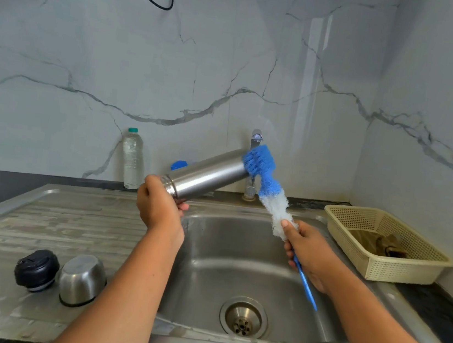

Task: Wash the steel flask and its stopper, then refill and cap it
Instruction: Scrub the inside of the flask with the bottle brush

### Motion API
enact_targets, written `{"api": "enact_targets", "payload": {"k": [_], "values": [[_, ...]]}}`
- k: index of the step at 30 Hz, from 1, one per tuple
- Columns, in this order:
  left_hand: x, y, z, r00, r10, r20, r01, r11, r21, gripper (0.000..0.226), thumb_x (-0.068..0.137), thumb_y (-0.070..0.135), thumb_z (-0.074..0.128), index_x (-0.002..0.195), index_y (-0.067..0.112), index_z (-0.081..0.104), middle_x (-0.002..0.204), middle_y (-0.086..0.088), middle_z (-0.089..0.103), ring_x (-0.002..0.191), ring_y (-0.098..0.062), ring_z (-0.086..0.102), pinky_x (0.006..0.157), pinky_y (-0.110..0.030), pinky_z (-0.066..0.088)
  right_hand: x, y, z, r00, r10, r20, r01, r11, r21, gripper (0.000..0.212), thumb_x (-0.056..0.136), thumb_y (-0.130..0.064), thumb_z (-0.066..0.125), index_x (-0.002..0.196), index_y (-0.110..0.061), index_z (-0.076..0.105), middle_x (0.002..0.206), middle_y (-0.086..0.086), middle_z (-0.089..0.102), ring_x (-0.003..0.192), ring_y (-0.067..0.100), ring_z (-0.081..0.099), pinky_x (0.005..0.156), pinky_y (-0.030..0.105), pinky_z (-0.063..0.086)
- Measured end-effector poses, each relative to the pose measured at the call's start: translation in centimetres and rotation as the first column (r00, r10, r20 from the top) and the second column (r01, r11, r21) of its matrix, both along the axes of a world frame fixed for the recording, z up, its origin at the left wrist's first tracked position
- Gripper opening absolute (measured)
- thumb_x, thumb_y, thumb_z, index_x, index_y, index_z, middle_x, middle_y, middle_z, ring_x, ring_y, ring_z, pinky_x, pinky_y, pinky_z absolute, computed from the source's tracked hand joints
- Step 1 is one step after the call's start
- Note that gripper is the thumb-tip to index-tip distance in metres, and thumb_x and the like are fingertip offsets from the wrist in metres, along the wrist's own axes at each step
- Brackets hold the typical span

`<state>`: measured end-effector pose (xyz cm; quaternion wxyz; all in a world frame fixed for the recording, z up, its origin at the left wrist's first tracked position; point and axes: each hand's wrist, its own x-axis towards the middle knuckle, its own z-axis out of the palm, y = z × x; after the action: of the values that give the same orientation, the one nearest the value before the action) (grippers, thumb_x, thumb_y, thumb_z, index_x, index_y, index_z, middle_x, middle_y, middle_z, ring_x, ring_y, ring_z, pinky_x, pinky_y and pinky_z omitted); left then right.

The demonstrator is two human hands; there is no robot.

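The left hand (157, 208) has its fingers curled round the threaded neck of the steel flask (207, 176). It holds the body tilted above the sink bowl (238, 247), base toward 2 o'clock and mouth toward 8 o'clock. The right hand (307, 251) grips the bottle brush (268, 182) where the white bristles meet the blue handle. The blue brush head lies against the flask's base end, in front of the tap (256, 139). The step in hand appears to be scrubbing the outer shell. Grip the neck firmly, since a wet steel wall is likely to be slippery. Turn the flask from the wrist so the bristles cover the full circumference, not one strip. Work from base toward neck over the bowl, so runoff falls to the drain (243, 316) at 6 o'clock. A grip close to the bristles suits this pressure work; move it down the handle only for the interior. No water stream is visible, so a rinse probably remains. The interior's condition cannot be told. The black stopper (36, 268) and an upturned steel cup (81, 279) sit side by side on the drainboard (55, 215), at 8 o'clock from the bowl. A plastic water bottle (132, 159) stands at 11 o'clock and a basket (396, 271) rests on the tabletop at 3 o'clock.
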<state>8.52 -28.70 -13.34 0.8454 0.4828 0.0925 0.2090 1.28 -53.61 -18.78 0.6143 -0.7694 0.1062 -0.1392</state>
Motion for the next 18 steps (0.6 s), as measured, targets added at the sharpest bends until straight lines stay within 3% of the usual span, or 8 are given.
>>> {"api": "enact_targets", "payload": {"k": [3,9,18], "values": [[0.1,0.3,-0.1,1.0,-0.012,0.013,0.012,1.0,0.001,0.026,0.094,0.033,0.042,0.097,0.015,0.061,0.088,-0.01,0.069,0.051,-0.02,0.058,0.036,-0.023,0.035,0.0,0.0,0.0,1.0,-0.001,0.001,0.001,1.0,-0.02,0.03,0.105,-0.044,0.051,0.1,-0.017,0.062,0.075,0.005,0.054,0.066,0.017,0.048,0.064,0.032,0.045],[-0.4,-1.0,-0.1,0.991,-0.132,0.028,0.129,0.988,0.085,0.022,0.095,0.03,0.044,0.094,0.013,0.058,0.079,-0.011,0.064,0.043,-0.018,0.051,0.036,-0.022,0.032,-0.1,-0.3,0.2,0.999,-0.022,0.026,0.019,0.995,0.102,0.032,0.105,-0.048,0.05,0.108,-0.018,0.063,0.072,0.001,0.052,0.065,0.015,0.047,0.064,0.031,0.045],[0.4,0.4,0.0,0.999,0.005,-0.055,-0.007,0.999,-0.042,0.028,0.088,0.039,0.045,0.095,0.017,0.062,0.086,-0.009,0.069,0.051,-0.023,0.056,0.036,-0.021,0.034,0.3,-0.6,-0.1,0.999,-0.052,-0.009,0.052,0.998,0.018,0.03,0.104,-0.048,0.049,0.104,-0.02,0.062,0.074,0.002,0.048,0.064,0.016,0.04,0.055,0.031,0.037]]}}
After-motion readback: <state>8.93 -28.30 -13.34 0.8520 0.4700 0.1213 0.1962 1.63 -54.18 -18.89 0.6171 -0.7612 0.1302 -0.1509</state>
